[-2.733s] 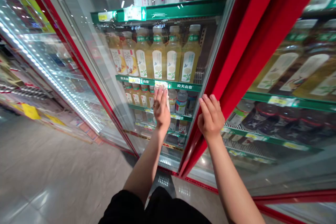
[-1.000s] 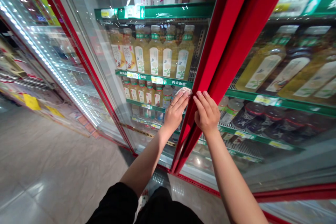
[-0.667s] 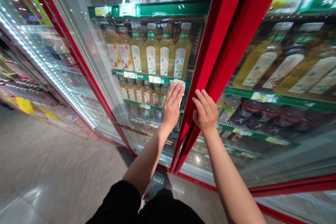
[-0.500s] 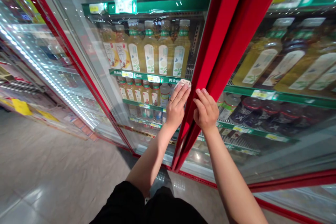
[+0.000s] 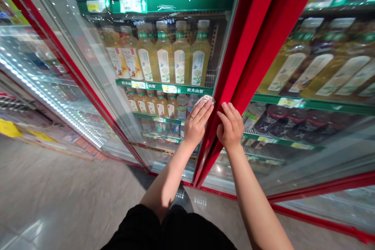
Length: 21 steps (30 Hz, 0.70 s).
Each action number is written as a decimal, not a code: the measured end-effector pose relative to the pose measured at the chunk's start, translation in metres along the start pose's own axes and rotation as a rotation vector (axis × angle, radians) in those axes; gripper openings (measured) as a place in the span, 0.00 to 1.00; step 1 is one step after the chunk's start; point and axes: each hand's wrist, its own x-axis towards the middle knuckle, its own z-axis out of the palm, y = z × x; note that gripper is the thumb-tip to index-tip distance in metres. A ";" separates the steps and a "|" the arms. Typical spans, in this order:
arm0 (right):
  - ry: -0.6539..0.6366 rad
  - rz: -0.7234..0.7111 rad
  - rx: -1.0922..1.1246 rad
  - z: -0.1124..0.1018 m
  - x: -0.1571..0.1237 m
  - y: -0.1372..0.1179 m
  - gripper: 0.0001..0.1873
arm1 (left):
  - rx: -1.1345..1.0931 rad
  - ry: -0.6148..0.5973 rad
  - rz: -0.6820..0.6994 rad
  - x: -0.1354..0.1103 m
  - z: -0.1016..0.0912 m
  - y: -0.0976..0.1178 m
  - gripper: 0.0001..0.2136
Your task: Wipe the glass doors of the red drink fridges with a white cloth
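My left hand [image 5: 195, 125], with a ring on one finger, lies with outstretched fingers over a crumpled white cloth [image 5: 207, 99]. It presses the cloth to the glass door [image 5: 215, 72] of a drinks fridge, right beside the red door frame [image 5: 238, 52]. Against that frame rests my right hand [image 5: 231, 127], its fingers loosely bent and a little apart, with nothing seen in it. Behind the glass, bottles of pale yellow tea [image 5: 198, 60] line a shelf above the left hand.
To the right, a second glass door covers more tea bottles [image 5: 288, 62] and dark-capped bottles [image 5: 272, 116]. A lit display case [image 5: 58, 86] runs along the left. Grey tiled floor [image 5: 73, 199] lies below, and a yellow sign [image 5: 10, 128] sits low at the far left.
The left hand and the cloth have slid slightly down the glass. My right hand stays at the red frame, a touch lower. The camera view has shifted a little.
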 end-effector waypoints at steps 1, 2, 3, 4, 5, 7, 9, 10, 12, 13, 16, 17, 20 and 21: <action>0.002 0.028 0.002 0.000 -0.002 -0.004 0.31 | -0.004 -0.005 0.019 -0.005 -0.003 -0.001 0.32; 0.001 0.060 0.009 -0.001 -0.004 -0.009 0.33 | -0.003 -0.011 0.030 -0.010 -0.007 -0.003 0.32; -0.003 0.096 0.019 -0.001 -0.006 -0.016 0.35 | 0.000 -0.016 0.028 -0.015 -0.012 -0.005 0.33; -0.011 0.138 0.026 -0.001 -0.009 -0.023 0.37 | 0.004 -0.013 0.013 -0.019 -0.016 -0.007 0.33; -0.022 0.188 0.029 -0.001 -0.011 -0.030 0.38 | 0.008 -0.003 -0.014 -0.021 -0.019 -0.009 0.33; -0.042 0.285 0.018 -0.002 -0.015 -0.047 0.40 | 0.025 0.027 -0.084 -0.021 -0.021 -0.011 0.33; -0.057 0.349 -0.002 -0.002 -0.018 -0.061 0.40 | 0.048 0.040 -0.134 -0.015 -0.017 -0.010 0.34; -0.063 0.368 -0.010 -0.001 -0.019 -0.067 0.41 | 0.054 0.032 -0.141 -0.013 -0.013 -0.010 0.34; -0.075 0.389 -0.019 0.000 -0.020 -0.075 0.41 | 0.042 -0.017 -0.108 -0.012 -0.007 -0.008 0.34; -0.081 0.398 -0.022 0.000 -0.021 -0.077 0.40 | 0.026 -0.050 -0.071 -0.014 -0.006 -0.007 0.34; -0.097 0.417 -0.031 0.002 -0.022 -0.080 0.40 | -0.015 -0.119 0.033 -0.027 -0.012 -0.010 0.33; -0.104 0.417 -0.036 0.002 -0.022 -0.081 0.41 | -0.020 -0.126 0.044 -0.032 -0.016 -0.013 0.32; -0.136 0.409 -0.061 0.003 -0.023 -0.085 0.42 | -0.019 -0.107 -0.007 -0.039 -0.030 -0.024 0.32; -0.150 0.401 -0.068 0.004 -0.024 -0.086 0.43 | -0.014 -0.088 -0.037 -0.037 -0.033 -0.028 0.33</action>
